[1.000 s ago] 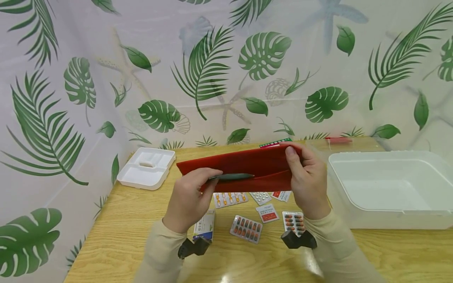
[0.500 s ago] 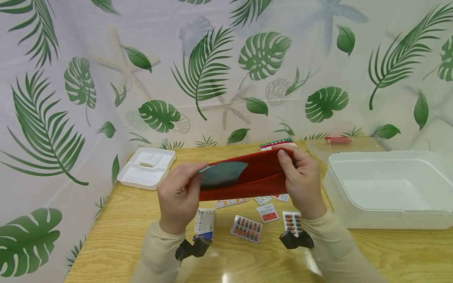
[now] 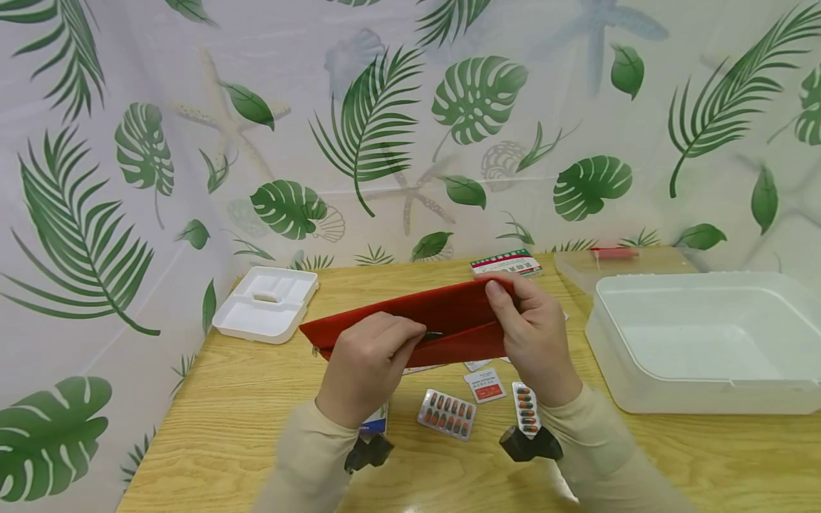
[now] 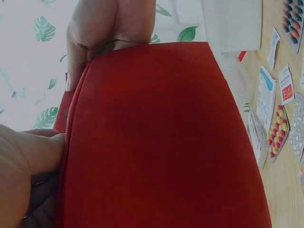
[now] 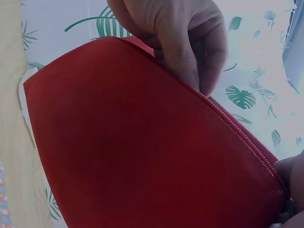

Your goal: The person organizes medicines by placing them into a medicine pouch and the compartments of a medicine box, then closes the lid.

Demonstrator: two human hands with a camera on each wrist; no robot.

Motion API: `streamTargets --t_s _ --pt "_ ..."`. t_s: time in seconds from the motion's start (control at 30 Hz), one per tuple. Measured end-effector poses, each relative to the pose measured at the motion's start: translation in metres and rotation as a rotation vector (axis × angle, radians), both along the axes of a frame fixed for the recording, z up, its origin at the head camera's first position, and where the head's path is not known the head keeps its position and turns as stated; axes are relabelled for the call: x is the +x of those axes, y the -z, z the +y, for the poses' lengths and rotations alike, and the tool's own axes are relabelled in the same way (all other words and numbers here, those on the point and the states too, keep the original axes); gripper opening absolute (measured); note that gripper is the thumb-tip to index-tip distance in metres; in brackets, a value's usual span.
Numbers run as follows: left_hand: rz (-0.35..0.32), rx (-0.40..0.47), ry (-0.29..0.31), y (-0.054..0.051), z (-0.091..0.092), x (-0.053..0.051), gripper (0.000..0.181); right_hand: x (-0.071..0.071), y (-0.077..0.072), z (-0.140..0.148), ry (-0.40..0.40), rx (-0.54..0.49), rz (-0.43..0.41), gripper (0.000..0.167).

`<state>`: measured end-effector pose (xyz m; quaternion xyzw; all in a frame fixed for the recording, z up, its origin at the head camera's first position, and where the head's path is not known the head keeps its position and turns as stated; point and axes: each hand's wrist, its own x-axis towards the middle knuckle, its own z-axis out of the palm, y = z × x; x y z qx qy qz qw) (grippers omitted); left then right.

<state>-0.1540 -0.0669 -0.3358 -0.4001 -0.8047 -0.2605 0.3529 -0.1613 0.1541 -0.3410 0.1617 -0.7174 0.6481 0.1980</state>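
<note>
A red zip pouch [image 3: 471,310] is held up over the table, its zipped mouth facing me. My right hand [image 3: 535,331] grips its right end, thumb on the near side. At the pouch's mouth, my left hand [image 3: 375,360] pinches a flat grey-green piece [image 3: 434,335]; only a dark sliver of it shows past the fingertips. In the left wrist view, the pouch's red side [image 4: 156,133] fills the middle, with the right hand [image 4: 114,23] at the top. The right wrist view shows the left hand [image 5: 180,47] at the zip [image 5: 237,130].
Below the pouch lie capsule blister packs [image 3: 447,415] [image 3: 527,409], a red-and-white sachet [image 3: 485,385] and a partly hidden box [image 3: 375,425]. A medicine box [image 3: 507,263] stands behind. At left is a white divided tray [image 3: 246,324]; at right, a large translucent bin [image 3: 680,395].
My left hand first swings the grey-green piece left, showing its broad face, then moves right with it to the pouch's mouth. The pouch and right hand shift slightly left and down.
</note>
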Motion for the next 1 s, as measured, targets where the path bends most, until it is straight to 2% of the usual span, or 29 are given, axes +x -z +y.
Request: streamTargets --t_s 0.13,0.23,0.3,0.37,0.43,0.5,0.57,0.63,0.73,0.8,0.87,0.9,1.0 --pt "0.009 0.009 -0.014 0.001 0.000 0.001 0.013 0.000 -0.001 -0.002 -0.006 -0.005 -0.002 0.024" --pt "0.062 0.090 -0.027 -0.001 -0.002 -0.001 0.011 0.000 -0.001 -0.001 0.014 -0.012 -0.018 0.025" --pt "0.122 0.199 -0.070 -0.003 -0.007 -0.002 0.009 0.000 -0.003 0.000 0.030 -0.023 -0.038 0.026" --pt "0.175 0.356 -0.142 -0.006 -0.015 -0.005 0.007 0.000 -0.004 0.003 0.044 -0.041 -0.059 0.027" --pt "0.186 0.509 -0.228 -0.009 -0.025 -0.008 0.012 0.000 -0.007 0.006 0.055 -0.064 -0.079 0.028" --pt "0.139 0.613 -0.278 -0.011 -0.036 -0.011 0.020 -0.001 -0.009 0.011 0.062 -0.089 -0.088 0.029" --pt "0.029 0.659 -0.262 -0.010 -0.045 -0.015 0.026 -0.002 -0.012 0.015 0.081 -0.106 -0.081 0.030" --pt "-0.121 0.640 -0.202 -0.007 -0.051 -0.017 0.028 -0.002 -0.013 0.020 0.110 -0.128 -0.077 0.031" --pt "-0.364 0.587 -0.057 -0.001 -0.052 -0.021 0.027 -0.003 -0.015 0.024 0.130 -0.202 -0.080 0.032" --pt "-0.476 0.552 0.011 0.002 -0.050 -0.022 0.024 -0.003 -0.015 0.026 0.124 -0.255 -0.086 0.033" --pt "-0.524 0.547 0.054 0.004 -0.046 -0.023 0.021 -0.004 -0.015 0.026 0.101 -0.299 -0.085 0.033" --pt "-0.520 0.556 0.062 0.005 -0.044 -0.023 0.020 -0.005 -0.015 0.026 0.091 -0.304 -0.084 0.033" --pt "-0.442 0.608 0.045 0.006 -0.038 -0.022 0.016 -0.006 -0.015 0.027 0.074 -0.276 -0.071 0.031"
